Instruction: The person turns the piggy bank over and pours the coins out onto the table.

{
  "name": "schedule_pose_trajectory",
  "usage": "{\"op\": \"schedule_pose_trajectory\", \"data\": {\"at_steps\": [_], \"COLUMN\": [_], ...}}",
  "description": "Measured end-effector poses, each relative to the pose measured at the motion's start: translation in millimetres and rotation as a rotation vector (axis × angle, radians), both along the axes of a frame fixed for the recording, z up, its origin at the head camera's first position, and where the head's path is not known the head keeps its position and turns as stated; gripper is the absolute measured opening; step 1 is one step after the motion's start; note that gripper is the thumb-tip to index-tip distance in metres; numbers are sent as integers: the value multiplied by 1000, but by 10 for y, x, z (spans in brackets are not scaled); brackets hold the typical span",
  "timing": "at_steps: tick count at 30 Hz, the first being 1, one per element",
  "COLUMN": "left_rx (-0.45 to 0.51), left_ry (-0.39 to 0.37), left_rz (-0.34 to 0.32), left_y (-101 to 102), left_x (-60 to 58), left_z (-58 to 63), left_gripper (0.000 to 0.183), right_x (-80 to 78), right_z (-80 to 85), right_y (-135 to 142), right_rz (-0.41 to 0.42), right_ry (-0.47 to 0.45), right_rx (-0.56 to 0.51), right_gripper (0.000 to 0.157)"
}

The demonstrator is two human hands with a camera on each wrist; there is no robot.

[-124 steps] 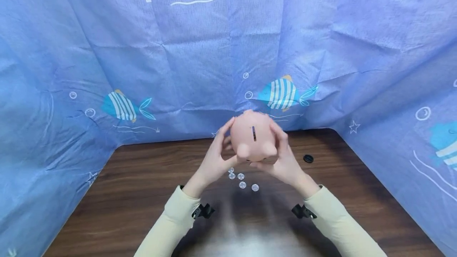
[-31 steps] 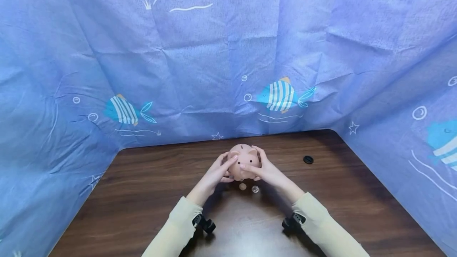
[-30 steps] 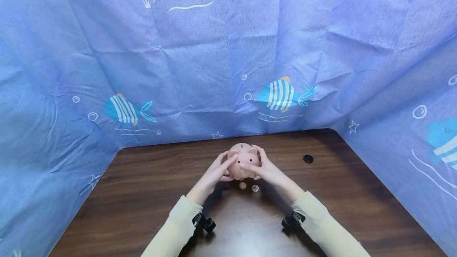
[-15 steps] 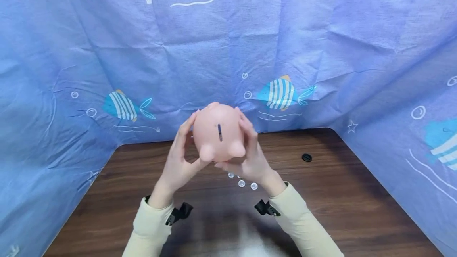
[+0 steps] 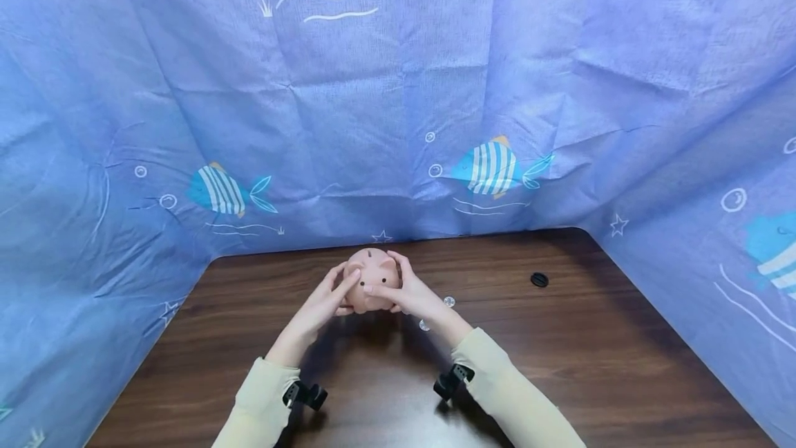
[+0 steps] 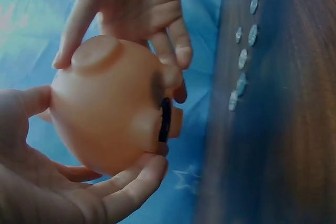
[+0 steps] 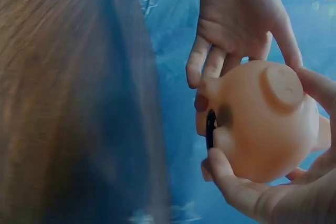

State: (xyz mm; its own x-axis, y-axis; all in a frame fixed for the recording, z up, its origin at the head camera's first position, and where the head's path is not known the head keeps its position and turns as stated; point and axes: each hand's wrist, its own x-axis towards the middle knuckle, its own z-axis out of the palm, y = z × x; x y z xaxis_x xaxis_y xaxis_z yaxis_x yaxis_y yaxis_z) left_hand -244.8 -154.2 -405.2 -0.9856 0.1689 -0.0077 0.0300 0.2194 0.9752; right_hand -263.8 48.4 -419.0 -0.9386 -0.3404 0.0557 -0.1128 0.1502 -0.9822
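Note:
A pink piggy bank [image 5: 372,281] is held between both hands above the table, its face and black eyes toward me, the slot on top in view. My left hand [image 5: 322,304] grips its left side, thumb by the eye. My right hand [image 5: 415,296] grips the other side, thumb across the snout. In the left wrist view, a black oval [image 6: 165,120] shows on the underside between the stubby feet. Silvery coins [image 5: 449,301] lie on the table near my right wrist; the left wrist view shows several coins [image 6: 243,59], partly hidden by the right arm in the head view.
A round black plug [image 5: 539,279] lies on the dark wood table [image 5: 597,351] to the right. A blue curtain [image 5: 348,123] printed with fish surrounds the table at the back and sides. Black cameras [image 5: 305,395] are strapped to both wrists.
Half a second ago the piggy bank was higher with its top toward me; both hands have lowered and tilted it. It is left of its earlier low position. A coin shows at a new spot.

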Motion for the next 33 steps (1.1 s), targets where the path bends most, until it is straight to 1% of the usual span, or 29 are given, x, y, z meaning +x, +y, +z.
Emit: {"op": "schedule_pose_trajectory", "data": {"at_steps": [1, 2, 3, 4, 6, 7, 8, 9, 10, 11, 12, 13, 14, 15, 17, 18, 19, 20, 21, 22, 23, 25, 27, 28, 29, 30, 31, 32, 33], "left_rx": [-30, -56, -84, -106, -137, -119, -105, -91, -80, -78, -74, -76, -90, -103, -117, -114, -118, -120, -112, -98, -87, -92, -88, -101, -110, -107, -93, -81, -61], "left_ry": [65, 154, 269, 406, 730, 904, 1068, 1211, 1321, 1382, 1393, 1348, 1243, 1090, 688, 495, 327, 191, 94, 27, -4, -23, -9, 20, 71, 146, 242, 370, 519], "left_rz": [14, 35, 57, 82, 133, 138, 140, 138, 133, 133, 130, 138, 153, 158, 141, 131, 123, 112, 97, 85, 77, 77, 72, 75, 82, 91, 96, 100, 106], "left_y": [15, 33, 54, 67, 113, 148, 176, 199, 215, 225, 229, 226, 217, 209, 190, 186, 174, 163, 156, 146, 139, 130, 116, 108, 105, 104, 102, 98, 100], "left_x": [44, 100, 170, 244, 390, 449, 482, 497, 487, 463, 423, 376, 328, 279, 173, 122, 81, 45, 22, 7, -10, -11, 6, 19, 45, 93, 155, 223, 295], "left_z": [69, 151, 241, 334, 516, 596, 653, 688, 699, 691, 658, 605, 530, 455, 275, 178, 99, 28, -24, -67, -98, -90, -30, 16, 74, 152, 235, 319, 408], "left_gripper": [71, 71, 71, 72, 75, 78, 81, 84, 87, 88, 88, 88, 85, 81, 78, 77, 76, 76, 76, 78, 77, 78, 77, 77, 75, 73, 71, 72, 73], "right_x": [40, 97, 165, 225, 333, 373, 396, 402, 390, 371, 345, 320, 294, 266, 209, 177, 145, 114, 91, 71, 54, 38, 47, 62, 96, 144, 207, 270, 330], "right_z": [69, 159, 257, 359, 572, 659, 719, 756, 758, 734, 679, 601, 512, 419, 236, 149, 75, 9, -43, -86, -116, -121, -61, -7, 69, 160, 260, 363, 472], "right_y": [15, 38, 65, 84, 136, 163, 186, 196, 194, 183, 165, 144, 119, 93, 56, 45, 31, 24, 24, 24, 26, 25, 9, 1, -6, -12, -12, -9, -5], "right_rz": [-6, -13, -22, -24, -18, -4, -1, 9, 26, 39, 45, 44, 50, 38, 5, -23, -40, -44, -45, -37, -31, -19, -22, -28, -42, -53, -63, -72, -75], "right_ry": [70, 163, 278, 424, 773, 944, 1105, 1233, 1323, 1363, 1341, 1253, 1105, 924, 502, 311, 159, 49, -21, -69, -84, -90, -68, -23, 43, 126, 236, 385, 552], "right_rx": [4, 4, 0, -11, -62, -102, -129, -155, -181, -198, -200, -196, -194, -182, -155, -137, -117, -95, -67, -60, -52, -38, -31, -18, -2, 3, 0, -2, -23], "right_gripper": [97, 96, 96, 97, 97, 98, 98, 97, 96, 95, 96, 96, 95, 94, 91, 90, 88, 87, 87, 86, 86, 86, 87, 89, 90, 91, 92, 94, 95]}}
